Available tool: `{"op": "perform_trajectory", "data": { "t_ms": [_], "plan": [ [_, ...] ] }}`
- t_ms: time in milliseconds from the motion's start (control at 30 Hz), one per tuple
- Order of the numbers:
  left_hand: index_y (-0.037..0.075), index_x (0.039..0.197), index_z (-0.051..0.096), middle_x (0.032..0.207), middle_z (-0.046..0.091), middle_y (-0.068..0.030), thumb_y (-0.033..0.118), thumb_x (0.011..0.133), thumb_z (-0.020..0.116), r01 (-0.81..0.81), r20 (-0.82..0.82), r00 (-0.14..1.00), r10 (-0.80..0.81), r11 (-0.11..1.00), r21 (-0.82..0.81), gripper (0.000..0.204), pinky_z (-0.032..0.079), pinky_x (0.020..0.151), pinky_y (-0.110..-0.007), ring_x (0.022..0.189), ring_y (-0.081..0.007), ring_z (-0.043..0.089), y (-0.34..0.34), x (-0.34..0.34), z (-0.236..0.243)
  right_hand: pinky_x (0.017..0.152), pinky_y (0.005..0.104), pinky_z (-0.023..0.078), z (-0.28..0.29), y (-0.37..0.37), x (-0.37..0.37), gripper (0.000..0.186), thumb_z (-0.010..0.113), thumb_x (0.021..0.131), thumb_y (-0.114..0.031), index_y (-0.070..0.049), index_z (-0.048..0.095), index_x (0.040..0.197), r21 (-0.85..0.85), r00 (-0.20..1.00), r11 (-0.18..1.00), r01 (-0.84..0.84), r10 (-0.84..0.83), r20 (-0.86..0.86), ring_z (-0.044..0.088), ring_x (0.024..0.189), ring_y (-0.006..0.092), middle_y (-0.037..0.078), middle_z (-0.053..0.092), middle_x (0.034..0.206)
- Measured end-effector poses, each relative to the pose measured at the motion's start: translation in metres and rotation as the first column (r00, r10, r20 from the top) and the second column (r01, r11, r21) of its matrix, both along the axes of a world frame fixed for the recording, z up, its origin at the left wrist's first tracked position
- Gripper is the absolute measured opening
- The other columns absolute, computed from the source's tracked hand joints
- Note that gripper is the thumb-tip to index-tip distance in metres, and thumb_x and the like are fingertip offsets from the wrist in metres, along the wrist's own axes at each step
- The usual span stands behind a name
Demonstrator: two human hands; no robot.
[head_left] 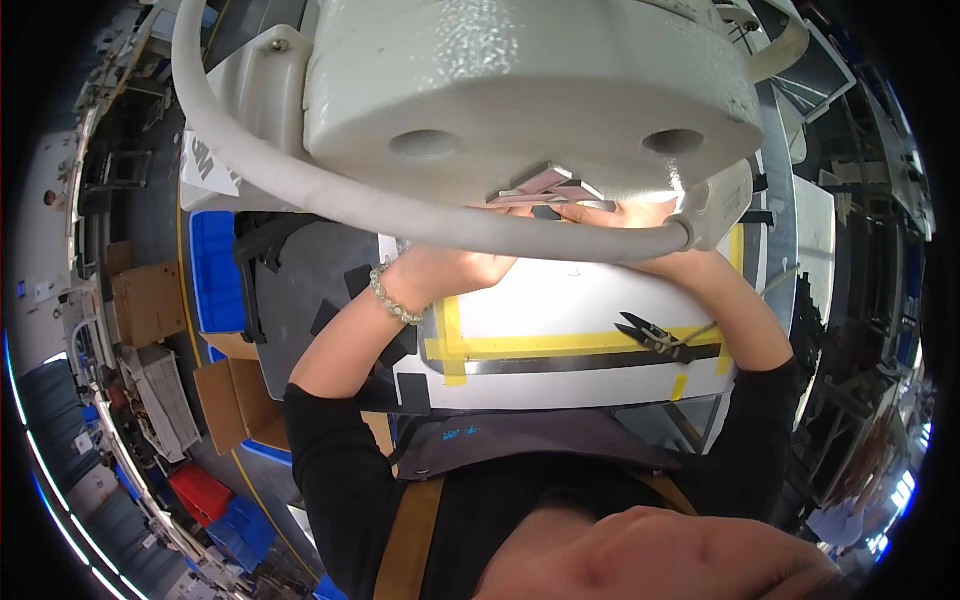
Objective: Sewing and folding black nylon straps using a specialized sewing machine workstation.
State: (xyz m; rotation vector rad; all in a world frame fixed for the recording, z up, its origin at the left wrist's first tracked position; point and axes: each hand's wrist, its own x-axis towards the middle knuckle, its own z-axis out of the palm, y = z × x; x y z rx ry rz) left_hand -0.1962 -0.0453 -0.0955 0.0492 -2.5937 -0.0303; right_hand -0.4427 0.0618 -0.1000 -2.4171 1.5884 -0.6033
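Observation:
My left hand (pixel 465 270) reaches in under a large white machine head (pixel 540 120), its fingers curled and partly covered by a thick white tube (pixel 420 215). My right hand (pixel 640 215) comes from the other side, mostly above the tube's line, fingers bent toward the left hand. The fingertips of both hands nearly meet below a metal emblem (pixel 548 185) on the machine. A small dark grey bit (pixel 546 212) shows between them; what they grip is too hidden to name. Black thread snips (pixel 652 338) lie on the white work surface (pixel 570 305), nearer me than the right hand.
Yellow tape (pixel 560 347) borders the work surface. A dark table (pixel 325 270) with black strips extends left. Beyond it are a blue bin (pixel 215 270) and an open cardboard box (pixel 235 400). A dark apron (pixel 520 440) spans the near edge.

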Motion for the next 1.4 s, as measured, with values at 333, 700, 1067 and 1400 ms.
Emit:
{"op": "perform_trajectory", "data": {
  "t_ms": [333, 700, 1067, 1400],
  "plan": [
    [0.003, 0.094, 0.072, 0.093, 0.068, -0.0055, 0.011, 0.075, 0.072, -0.018, 0.003, 1.0, 0.018, 0.993, -0.116, 0.021, 0.052, 0.072, -0.031, 0.087, -0.0176, 0.065, 0.002, -0.008, 0.004, 0.075, 0.0403, 0.049, 0.008, -0.002, 0.009, 0.032, 0.072, 0.076, -0.024, -0.015, 0.069, 0.106, -0.123, 1.0, 0.992, -0.018, 0.021, 0.019, 0.062, 0.092, 0.0259, 0.004, 0.065, 0.1],
    [0.009, 0.105, 0.069, 0.08, 0.052, -0.0012, 0.025, 0.073, 0.076, -0.124, 0.086, 0.989, 0.119, 0.991, 0.054, 0.036, 0.045, 0.065, -0.03, 0.076, -0.0161, 0.056, 0.016, -0.014, 0.006, 0.079, 0.0419, 0.047, 0.005, 0.0, 0.007, 0.038, 0.079, 0.069, -0.024, -0.016, 0.071, 0.105, -0.169, 1.0, 0.986, -0.004, 0.005, 0.002, 0.06, 0.097, 0.0261, 0.004, 0.063, 0.109],
    [0.012, 0.102, 0.073, 0.074, 0.047, -0.0021, 0.03, 0.073, 0.076, -0.113, 0.065, 0.992, 0.104, 0.981, 0.161, 0.034, 0.041, 0.067, -0.033, 0.072, -0.0203, 0.049, 0.008, -0.013, 0.012, 0.079, 0.0415, 0.046, -0.002, -0.003, 0.006, 0.036, 0.077, 0.07, -0.024, -0.017, 0.072, 0.105, -0.161, 0.999, 0.987, -0.028, 0.034, 0.04, 0.06, 0.097, 0.0246, 0.003, 0.064, 0.107],
    [0.006, 0.107, 0.067, 0.087, 0.054, -0.0039, 0.035, 0.074, 0.073, -0.184, 0.135, 0.973, 0.185, 0.983, -0.019, 0.045, 0.044, 0.07, -0.033, 0.084, -0.0193, 0.055, 0.023, -0.011, 0.004, 0.088, 0.0471, 0.044, 0.001, -0.002, 0.005, 0.051, 0.076, 0.071, -0.032, -0.019, 0.068, 0.12, -0.203, 0.999, 0.979, -0.008, -0.004, -0.055, 0.056, 0.111, 0.0336, 0.012, 0.059, 0.123]
  ]
}}
